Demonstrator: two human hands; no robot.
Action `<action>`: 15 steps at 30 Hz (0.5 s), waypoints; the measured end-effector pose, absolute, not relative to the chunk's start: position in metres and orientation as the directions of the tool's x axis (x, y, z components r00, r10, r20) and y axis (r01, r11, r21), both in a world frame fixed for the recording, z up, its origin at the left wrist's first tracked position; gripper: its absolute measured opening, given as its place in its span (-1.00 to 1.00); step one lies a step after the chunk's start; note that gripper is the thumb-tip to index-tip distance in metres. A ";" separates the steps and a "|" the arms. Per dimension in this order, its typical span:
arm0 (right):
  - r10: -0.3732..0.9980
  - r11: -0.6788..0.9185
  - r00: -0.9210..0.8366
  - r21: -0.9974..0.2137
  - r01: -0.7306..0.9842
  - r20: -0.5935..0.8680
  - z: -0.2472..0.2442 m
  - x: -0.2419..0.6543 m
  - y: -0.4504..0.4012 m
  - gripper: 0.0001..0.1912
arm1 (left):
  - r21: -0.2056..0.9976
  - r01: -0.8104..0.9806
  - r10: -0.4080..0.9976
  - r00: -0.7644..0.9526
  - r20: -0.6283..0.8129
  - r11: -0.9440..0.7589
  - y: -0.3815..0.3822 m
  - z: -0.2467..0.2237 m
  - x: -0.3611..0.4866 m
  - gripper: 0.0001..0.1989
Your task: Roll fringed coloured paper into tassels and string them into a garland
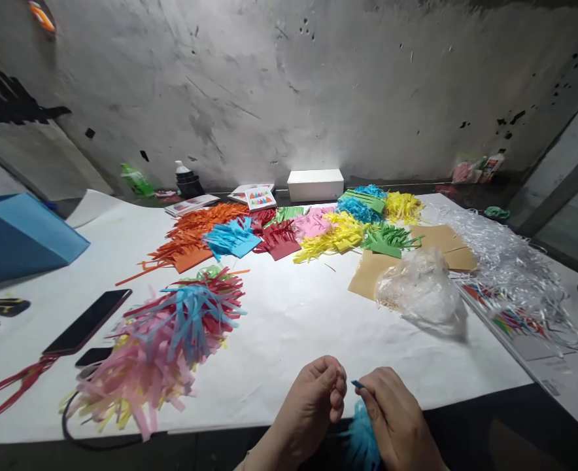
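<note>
At the near edge of the table, my right hand [394, 418] is closed round a blue paper tassel [361, 438]. The tassel's small rolled end pokes out between thumb and fingers, and its fringe hangs below. Close to that end, my left hand [316, 405] has its fingers curled and pressed together. Anything in the left fingertips is too small or hidden to make out. A pile of pink, blue, red and yellow tissue tassels [156, 347] lies left of my hands.
Fringed paper bundles [276, 237] in several colours lie along the back. A clear plastic bag [421, 288] rests on brown card [362, 275], near a heap of white string [505, 261]. A phone [87, 320] with a red strap and a blue box [24, 235] are left. A white box [316, 186] stands behind.
</note>
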State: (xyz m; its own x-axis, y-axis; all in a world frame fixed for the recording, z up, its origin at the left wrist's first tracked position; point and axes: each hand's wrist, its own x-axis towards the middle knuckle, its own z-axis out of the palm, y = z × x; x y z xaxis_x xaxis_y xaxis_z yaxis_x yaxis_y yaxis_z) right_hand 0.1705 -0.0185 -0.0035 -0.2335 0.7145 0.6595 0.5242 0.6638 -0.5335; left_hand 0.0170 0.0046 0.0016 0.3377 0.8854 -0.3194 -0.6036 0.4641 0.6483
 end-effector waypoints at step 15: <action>0.581 0.756 -0.594 -0.101 0.646 0.556 0.034 0.170 -0.013 -0.70 | 0.920 -0.328 0.971 0.171 -0.166 0.215 -0.015 0.002 0.008 -0.59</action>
